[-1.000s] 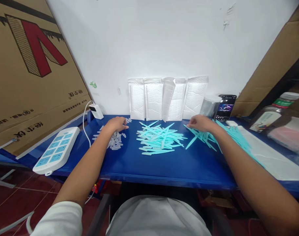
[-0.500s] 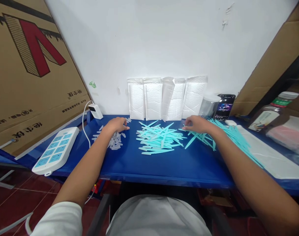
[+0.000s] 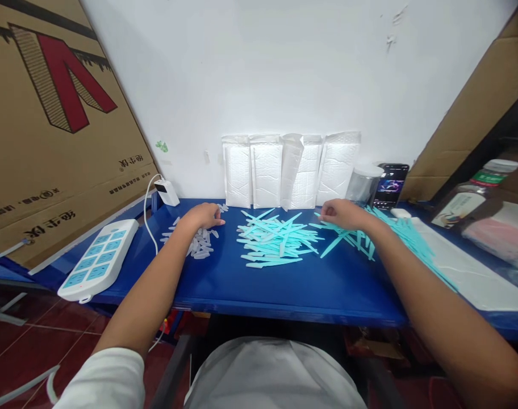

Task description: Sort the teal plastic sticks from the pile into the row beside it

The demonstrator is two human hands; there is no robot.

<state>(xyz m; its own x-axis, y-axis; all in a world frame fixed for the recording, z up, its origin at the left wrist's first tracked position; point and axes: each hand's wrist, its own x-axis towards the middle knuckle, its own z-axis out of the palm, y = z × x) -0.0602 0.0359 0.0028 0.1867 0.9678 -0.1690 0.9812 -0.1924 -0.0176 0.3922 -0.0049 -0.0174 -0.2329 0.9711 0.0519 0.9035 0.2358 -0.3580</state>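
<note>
My left hand [image 3: 204, 216] hovers over a heap of small translucent plastic caps [image 3: 200, 244]. Its thumb reaches out to the right, apart from the bent fingers, and nothing shows between them. My right hand [image 3: 343, 214] is bent down at the back of a loose pile of turquoise eyebrow razors [image 3: 342, 243]. Its thumb and fingers are pinched, and the tip of one turquoise razor [image 3: 317, 215] pokes out beside them; the grip itself is partly hidden. Between the hands lies a larger heap of turquoise eyebrow razors [image 3: 280, 238], crossing in several directions.
White padded mailers [image 3: 265, 173] lean on the wall behind. A white power strip [image 3: 99, 258] and a cable are at left. A clear jar [image 3: 363, 184], a phone [image 3: 390, 186], more razors [image 3: 416, 244] on a white sheet [image 3: 463, 261] and a brown bottle [image 3: 467, 199] stand right.
Both hands stay almost where they were. The right fingers have drawn slightly closer together, and the whole view has shifted a little.
</note>
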